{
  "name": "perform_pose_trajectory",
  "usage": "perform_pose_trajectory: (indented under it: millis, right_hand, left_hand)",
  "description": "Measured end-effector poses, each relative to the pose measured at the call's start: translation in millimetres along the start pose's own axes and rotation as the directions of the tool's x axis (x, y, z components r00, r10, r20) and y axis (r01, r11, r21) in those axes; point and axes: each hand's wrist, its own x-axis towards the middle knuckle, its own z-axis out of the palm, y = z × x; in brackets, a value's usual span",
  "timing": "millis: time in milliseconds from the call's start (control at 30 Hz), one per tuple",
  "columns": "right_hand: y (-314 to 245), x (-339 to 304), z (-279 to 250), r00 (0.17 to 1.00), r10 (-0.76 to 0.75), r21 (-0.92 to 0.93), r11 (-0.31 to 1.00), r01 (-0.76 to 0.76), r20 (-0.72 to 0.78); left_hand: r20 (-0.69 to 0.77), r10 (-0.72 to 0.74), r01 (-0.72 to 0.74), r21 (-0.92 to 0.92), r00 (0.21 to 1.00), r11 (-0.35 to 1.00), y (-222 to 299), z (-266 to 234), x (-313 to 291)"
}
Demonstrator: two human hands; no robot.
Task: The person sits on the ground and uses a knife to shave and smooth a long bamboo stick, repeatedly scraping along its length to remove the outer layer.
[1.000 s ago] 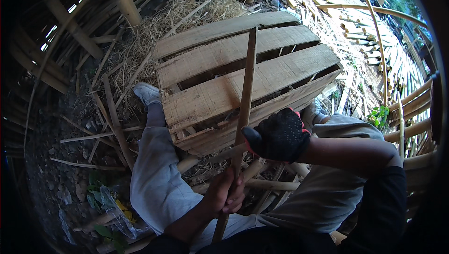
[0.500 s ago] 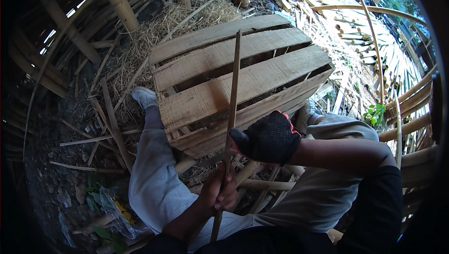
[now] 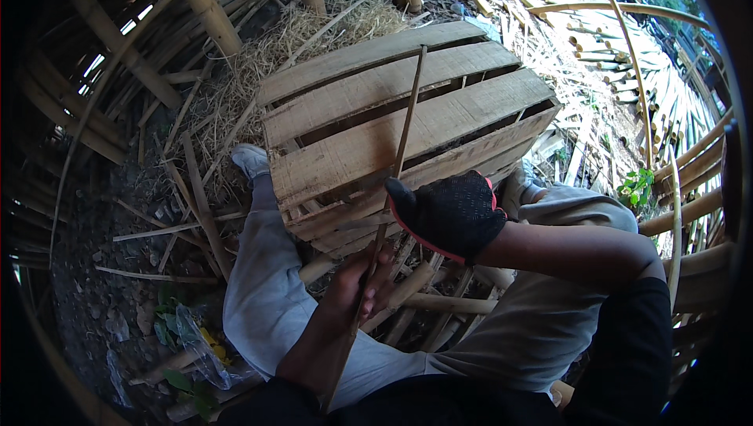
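A long, thin bamboo strip slants up from my lap and over the slatted wooden crate between my legs. My bare left hand is wrapped round its lower part. Higher up, my right hand, in a black glove with red edging, is closed against the strip, its thumb lying along it. The glove's palm side is hidden, so I cannot tell whether a tool is in it too. The strip's upper end sticks out free above the slats.
Straw and loose bamboo slivers lie left of the crate. Bamboo posts stand behind it. Cut bamboo poles are spread on the sunlit ground at right. A clear plastic bag lies at lower left.
The strip's upper end has swung right, so the strip leans more. My right hand has shifted slightly down; my left hand has turned and moved up a little.
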Motion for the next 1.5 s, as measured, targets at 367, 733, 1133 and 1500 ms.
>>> perform_pose_trajectory:
  millis: [367, 733, 1133, 1500]
  right_hand:
    - [-2, -4, -16, 0.994, -0.107, -0.09, 0.99, 0.108, 0.018]
    - [30, 14, -9, 0.999, 0.04, 0.106, 0.994, -0.04, -0.001]
    - [4, 12, 8, 0.926, -0.019, 0.027, 0.999, 0.031, -0.376]
    - [16, 11, -3, 0.994, 0.109, 0.166, 0.98, -0.109, 0.009]
  left_hand:
    - [-0.078, -0.031, 0.037, 0.077, 0.996, 0.996, -2, 20, -26]
    - [-0.076, -0.072, 0.062, -0.12, 0.995, 0.991, 9, 16, -21]
    - [-0.079, -0.095, 0.092, -0.041, 0.992, 0.995, 1, 16, -27]
    - [-0.217, -0.037, 0.087, 0.223, 0.975, 0.971, 5, 31, -28]
